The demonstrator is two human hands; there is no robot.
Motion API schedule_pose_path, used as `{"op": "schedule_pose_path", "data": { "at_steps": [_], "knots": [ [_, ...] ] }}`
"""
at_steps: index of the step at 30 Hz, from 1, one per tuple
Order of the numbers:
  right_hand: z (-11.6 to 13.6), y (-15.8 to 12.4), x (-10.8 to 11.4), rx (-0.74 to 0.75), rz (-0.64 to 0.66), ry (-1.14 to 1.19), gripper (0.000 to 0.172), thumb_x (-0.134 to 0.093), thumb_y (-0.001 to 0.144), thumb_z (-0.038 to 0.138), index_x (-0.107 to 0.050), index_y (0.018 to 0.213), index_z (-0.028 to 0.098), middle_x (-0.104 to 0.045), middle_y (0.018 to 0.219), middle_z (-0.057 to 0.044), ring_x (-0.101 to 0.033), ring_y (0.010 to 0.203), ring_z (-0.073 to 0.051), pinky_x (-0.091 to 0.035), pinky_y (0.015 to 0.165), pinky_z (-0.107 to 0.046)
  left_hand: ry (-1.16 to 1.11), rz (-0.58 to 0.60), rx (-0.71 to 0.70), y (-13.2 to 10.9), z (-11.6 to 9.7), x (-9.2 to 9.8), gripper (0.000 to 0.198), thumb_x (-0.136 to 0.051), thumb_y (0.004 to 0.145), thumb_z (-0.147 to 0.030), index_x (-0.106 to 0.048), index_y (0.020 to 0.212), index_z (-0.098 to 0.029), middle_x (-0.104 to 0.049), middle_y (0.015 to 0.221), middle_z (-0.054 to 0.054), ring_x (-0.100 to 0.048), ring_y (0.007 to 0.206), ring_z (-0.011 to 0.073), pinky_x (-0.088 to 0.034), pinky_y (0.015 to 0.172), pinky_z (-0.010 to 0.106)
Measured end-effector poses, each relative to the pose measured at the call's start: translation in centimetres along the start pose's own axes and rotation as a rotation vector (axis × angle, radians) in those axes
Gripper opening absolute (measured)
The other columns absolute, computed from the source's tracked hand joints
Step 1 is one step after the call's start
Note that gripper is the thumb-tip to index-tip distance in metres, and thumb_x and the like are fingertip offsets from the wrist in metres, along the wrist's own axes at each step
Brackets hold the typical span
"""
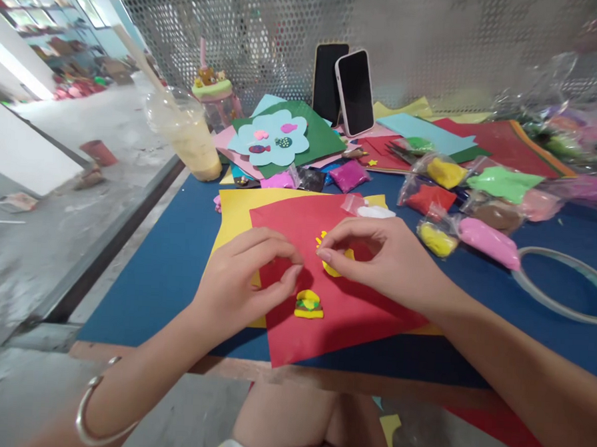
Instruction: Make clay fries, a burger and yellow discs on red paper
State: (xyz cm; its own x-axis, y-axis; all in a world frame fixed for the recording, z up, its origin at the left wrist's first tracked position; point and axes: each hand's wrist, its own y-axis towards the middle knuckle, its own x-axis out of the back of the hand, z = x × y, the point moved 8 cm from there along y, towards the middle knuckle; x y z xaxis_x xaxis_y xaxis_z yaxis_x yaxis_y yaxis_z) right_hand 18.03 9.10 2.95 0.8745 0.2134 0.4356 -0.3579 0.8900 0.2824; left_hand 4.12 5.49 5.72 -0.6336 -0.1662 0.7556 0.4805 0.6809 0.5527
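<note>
Left hand: narrow pinch, contents unclear | Right hand: fingertips together beside yellow clay strips, hold unclear | Clay burger: near red sheet's front-left corner | Light pressure should avoid flattening

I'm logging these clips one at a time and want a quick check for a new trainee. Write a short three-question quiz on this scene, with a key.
1. True or false: the little burger lies on the red paper.
2. Which arm wears the bangle?
A) the right
B) the left
C) both
3. Fill in the colour: the right hand partly hides a ____ clay piece.

Key:
1. True.
2. B, the left arm.
3. Yellow.
</note>
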Motion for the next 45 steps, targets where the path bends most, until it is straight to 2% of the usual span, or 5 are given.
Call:
{"op": "schedule_pose_path", "data": {
  "at_steps": [10,25,30,37,45],
  "knots": [
    [0.0,0.0,0.3,0.0,-0.021,-0.021,0.005,-0.067,0.075,0.02,-0.072,0.074,0.021,-0.071,0.072,-0.001,-0.065,0.07,-0.015,-0.052,0.068,-0.025,-0.015,0.235,0.078,-1.7,1.0,-2.3,0.007,-0.059,0.085,-0.019,-0.066,0.084,-0.02,-0.071,0.082,0.001,-0.063,0.077,0.015,-0.049,0.071,0.028],
    [-0.2,0.1,0.3,-0.014,-0.004,-0.064,0.007,-0.066,0.076,0.02,-0.073,0.077,0.021,-0.072,0.074,-0.001,-0.065,0.072,-0.016,-0.052,0.07,-0.027,-0.024,0.276,0.062,-2.2,0.9,-2.6,0.009,-0.059,0.085,-0.018,-0.068,0.087,-0.02,-0.073,0.085,0.002,-0.063,0.081,0.0169,-0.049,0.076,0.032],
    [-0.2,0.1,0.4,-0.011,-0.001,-0.083,0.007,-0.066,0.076,0.021,-0.073,0.077,0.022,-0.072,0.075,-0.001,-0.066,0.072,-0.017,-0.052,0.071,-0.027,-0.003,0.255,0.052,-2.3,1.0,-2.2,0.009,-0.06,0.084,-0.017,-0.067,0.089,-0.02,-0.073,0.085,0.001,-0.062,0.082,0.0168,-0.049,0.077,0.033],
    [-0.2,0.0,0.3,-0.043,-0.007,-0.116,0.007,-0.066,0.078,0.026,-0.072,0.076,0.023,-0.072,0.076,-0.002,-0.065,0.072,-0.018,-0.054,0.07,-0.029,0.072,0.265,-0.028,-3.0,0.7,-1.8,0.017,-0.057,0.086,-0.015,-0.069,0.096,-0.021,-0.07,0.094,0.004,-0.062,0.089,0.0182,-0.047,0.082,0.034],
    [-0.3,-0.1,0.0,-0.026,0.028,-0.144,0.009,-0.065,0.079,0.028,-0.069,0.073,0.024,-0.071,0.075,-0.001,-0.064,0.069,-0.017,-0.053,0.064,-0.026,0.114,0.286,-0.08,-3.2,0.6,-2.5,0.017,-0.056,0.088,-0.018,-0.069,0.099,-0.023,-0.067,0.098,0.005,-0.061,0.091,0.018,-0.045,0.082,0.032]
  ]
}}
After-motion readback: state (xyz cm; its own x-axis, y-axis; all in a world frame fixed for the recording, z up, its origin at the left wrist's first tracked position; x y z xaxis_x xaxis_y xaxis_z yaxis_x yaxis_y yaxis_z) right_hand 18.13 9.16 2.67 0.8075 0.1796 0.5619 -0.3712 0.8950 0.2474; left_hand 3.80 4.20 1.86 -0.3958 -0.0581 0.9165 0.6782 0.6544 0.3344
